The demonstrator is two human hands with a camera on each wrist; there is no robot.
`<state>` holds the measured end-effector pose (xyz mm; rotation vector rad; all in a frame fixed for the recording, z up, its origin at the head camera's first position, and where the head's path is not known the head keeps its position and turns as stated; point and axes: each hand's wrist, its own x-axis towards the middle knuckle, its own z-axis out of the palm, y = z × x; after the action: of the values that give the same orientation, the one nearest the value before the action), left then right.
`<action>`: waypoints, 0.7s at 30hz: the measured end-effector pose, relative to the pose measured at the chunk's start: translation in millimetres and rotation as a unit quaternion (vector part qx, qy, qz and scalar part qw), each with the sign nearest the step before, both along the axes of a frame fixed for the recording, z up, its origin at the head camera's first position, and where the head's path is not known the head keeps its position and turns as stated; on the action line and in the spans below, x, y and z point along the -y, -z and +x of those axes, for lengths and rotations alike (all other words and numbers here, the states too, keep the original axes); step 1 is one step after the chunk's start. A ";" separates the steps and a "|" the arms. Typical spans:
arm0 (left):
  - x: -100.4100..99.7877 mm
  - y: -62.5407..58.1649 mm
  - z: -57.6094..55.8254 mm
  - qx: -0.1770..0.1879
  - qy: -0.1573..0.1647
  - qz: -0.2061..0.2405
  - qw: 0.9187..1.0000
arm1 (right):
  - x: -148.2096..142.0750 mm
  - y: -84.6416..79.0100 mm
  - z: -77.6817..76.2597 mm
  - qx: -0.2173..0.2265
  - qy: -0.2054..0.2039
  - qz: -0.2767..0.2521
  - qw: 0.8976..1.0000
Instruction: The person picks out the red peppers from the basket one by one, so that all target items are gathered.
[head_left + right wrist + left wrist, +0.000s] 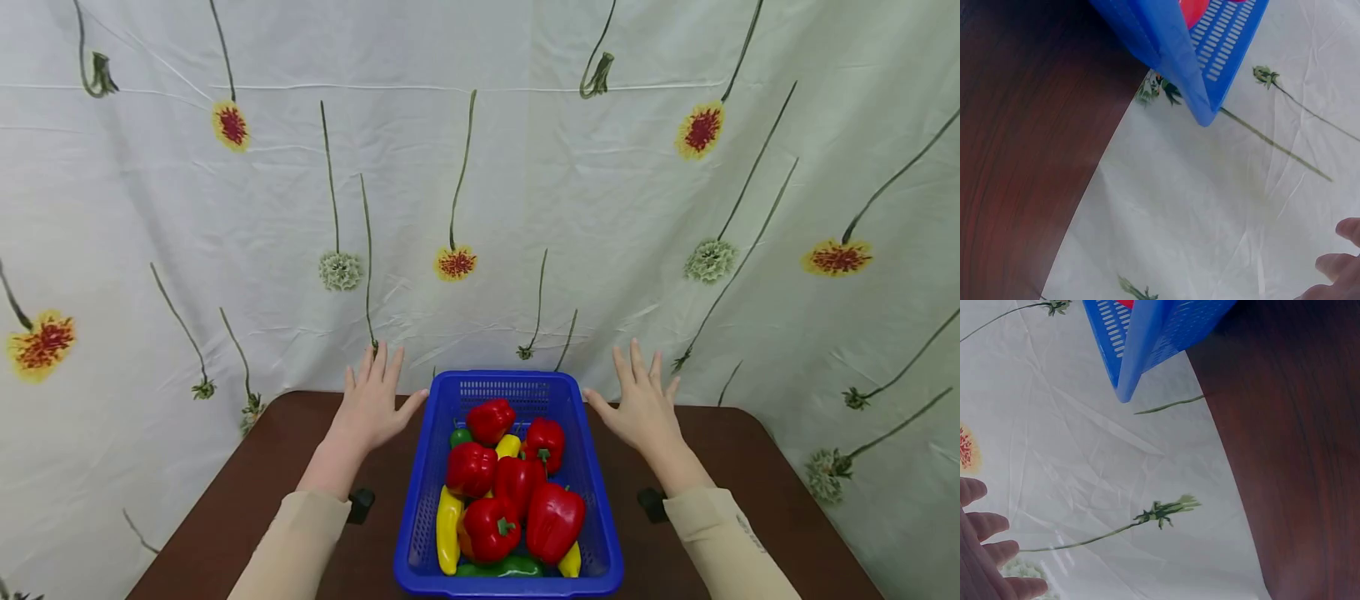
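A blue plastic basket [414, 500] with slotted walls stands at the middle of the table. Inside lie several red bell peppers [555, 523], long yellow peppers [448, 530] and green peppers [501, 568]. To the basket's left, my left hand [372, 407] is spread with straight fingers and holds nothing; its thumb tip comes close to the rim. On the other side my right hand [637, 408] is likewise spread and bare, thumb pointing at the rim. The left wrist view catches fingers [988, 525] at its left edge, and the right wrist view shows fingertips [1335, 265] at lower right.
The dark brown table [247, 492] has rounded far corners. Behind it hangs a white cloth [525, 167] printed with flowers and stems. Black wrist straps [360, 506] show under both cream sleeves [296, 542].
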<state>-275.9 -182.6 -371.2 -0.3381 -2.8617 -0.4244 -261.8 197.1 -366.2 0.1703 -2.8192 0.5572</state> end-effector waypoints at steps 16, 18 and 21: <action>5.0 2.0 8.2 -0.024 0.011 0.011 1.000 | 6.2 5.8 19.9 0.000 -0.004 -0.005 1.000; 6.4 3.8 11.0 -0.022 0.011 0.018 1.000 | 6.5 7.4 22.5 -0.001 -0.004 -0.004 1.000; 8.2 6.8 14.6 -0.023 0.012 0.025 0.999 | 6.7 10.2 26.1 -0.005 -0.005 0.002 1.000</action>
<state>-261.2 -190.8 -378.0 -0.3675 -2.7999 -0.4839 -235.7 190.3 -376.4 0.1872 -2.8107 0.5519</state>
